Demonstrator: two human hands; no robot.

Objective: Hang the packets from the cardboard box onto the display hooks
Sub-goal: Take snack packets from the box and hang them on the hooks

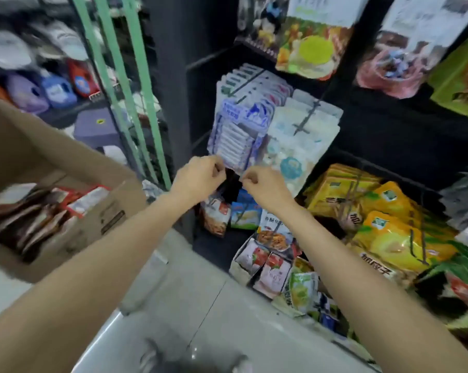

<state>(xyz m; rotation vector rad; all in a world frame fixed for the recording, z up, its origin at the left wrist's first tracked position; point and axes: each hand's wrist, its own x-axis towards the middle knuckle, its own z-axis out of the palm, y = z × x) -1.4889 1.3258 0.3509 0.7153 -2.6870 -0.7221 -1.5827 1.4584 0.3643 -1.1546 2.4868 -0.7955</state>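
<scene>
A: Packets (39, 211) lie stacked in the cardboard box (66, 146) at nine o'clock from our hands, brown and red ones

B: And our left hand (198, 179)?

A: Fingers curled, pinching something dark at a display hook (231, 181) under the pale blue packs (238, 130); we cannot make out what it is

B: Our right hand (265, 187)?

A: Just at three o'clock of the left, fingertips pinched at the same dark spot, whether on anything we cannot tell

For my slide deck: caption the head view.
Both hands, left hand and right hand, pinch a dark packet at the display rack; open cardboard box at left.
</scene>
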